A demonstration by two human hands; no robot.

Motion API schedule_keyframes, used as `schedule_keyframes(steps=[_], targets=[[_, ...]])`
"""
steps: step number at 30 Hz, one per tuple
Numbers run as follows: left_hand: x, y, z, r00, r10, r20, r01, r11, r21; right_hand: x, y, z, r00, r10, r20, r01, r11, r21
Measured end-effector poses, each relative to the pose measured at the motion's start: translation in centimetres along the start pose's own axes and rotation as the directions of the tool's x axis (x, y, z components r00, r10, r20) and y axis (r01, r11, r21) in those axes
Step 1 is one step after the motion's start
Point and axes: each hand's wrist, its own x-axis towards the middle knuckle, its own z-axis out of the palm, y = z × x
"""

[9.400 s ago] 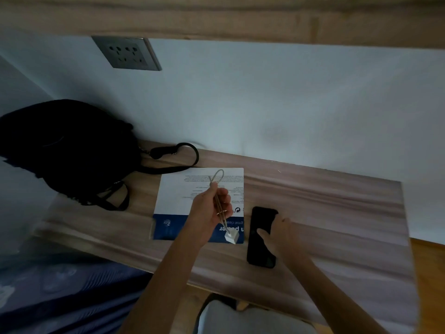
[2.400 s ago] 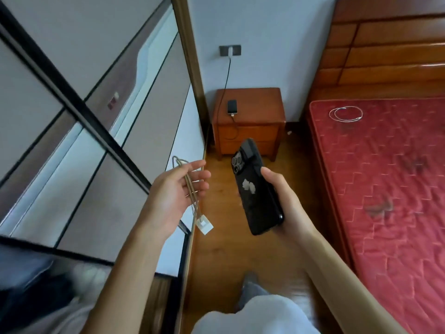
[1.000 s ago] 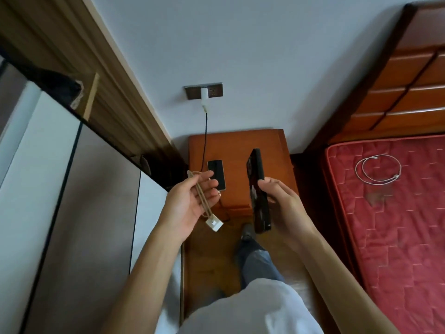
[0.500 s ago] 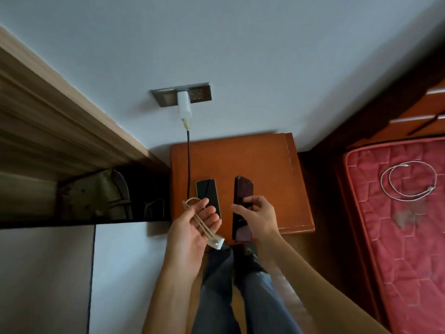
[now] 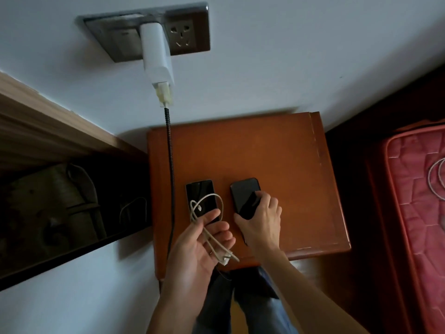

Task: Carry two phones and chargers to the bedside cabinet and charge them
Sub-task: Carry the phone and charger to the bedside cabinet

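Observation:
Two black phones lie side by side on the orange-brown bedside cabinet (image 5: 277,150). The left phone (image 5: 199,192) lies by the dark cable (image 5: 170,165) that hangs from a white charger (image 5: 156,51) plugged into the wall socket (image 5: 186,32). My right hand (image 5: 261,222) rests on the right phone (image 5: 244,195), fingers around its near end, pressing it flat on the cabinet top. My left hand (image 5: 201,247) is held palm up over the cabinet's front edge, with a coiled pale charging cable (image 5: 207,213) and its small white plug in it.
A wooden wardrobe edge (image 5: 48,131) and a dark shelf with a bag stand left of the cabinet. The red mattress (image 5: 416,201) lies to the right, with a white cable loop (image 5: 437,179) on it. A free outlet sits right of the plugged charger.
I have stepped closer to the cabinet. My right hand has lowered the second phone flat onto the top beside the first. The left hand still holds the coiled cable.

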Motion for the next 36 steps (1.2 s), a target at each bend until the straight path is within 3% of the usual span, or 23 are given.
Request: schedule_keyframes(steps=[8, 12, 16, 20, 22, 30, 36], targets=[[3.1, 1.1, 2.1, 1.000, -0.013, 0.001, 0.013, 1.000, 0.000, 1.9, 1.3, 1.0, 0.997, -0.078, 0.024, 0.081, 0.983, -0.164], [3.4, 1.4, 3.1, 1.000, -0.001, 0.008, 0.001, 1.000, 0.014, 1.8, 1.5, 0.8, 0.996, -0.071, 0.053, 0.079, 0.983, -0.164], [3.3, 2.1, 4.3, 0.999, 0.015, 0.037, -0.014, 1.000, -0.022, 1.1, 1.4, -0.4, 0.989, -0.119, 0.082, 0.123, 0.992, -0.042], [2.9, 3.0, 5.6, 0.993, 0.061, 0.097, -0.050, 0.992, -0.116, -0.5, 1.6, -2.8, 0.941, -0.255, 0.222, 0.174, 0.928, 0.330], [2.7, 3.4, 6.3, 0.988, 0.079, 0.129, -0.059, 0.987, -0.151, -1.5, 1.7, -3.3, 0.911, -0.302, 0.281, 0.166, 0.892, 0.421], [3.1, 4.3, 6.3, 0.982, 0.101, 0.158, -0.069, 0.978, -0.194, -1.1, -0.3, -2.5, 0.964, -0.178, 0.199, 0.002, 0.750, 0.662], [4.6, 4.1, 5.0, 0.964, 0.266, -0.018, -0.266, 0.960, -0.092, 0.7, -1.1, -7.1, 0.977, -0.173, 0.128, 0.029, 0.693, 0.721]])
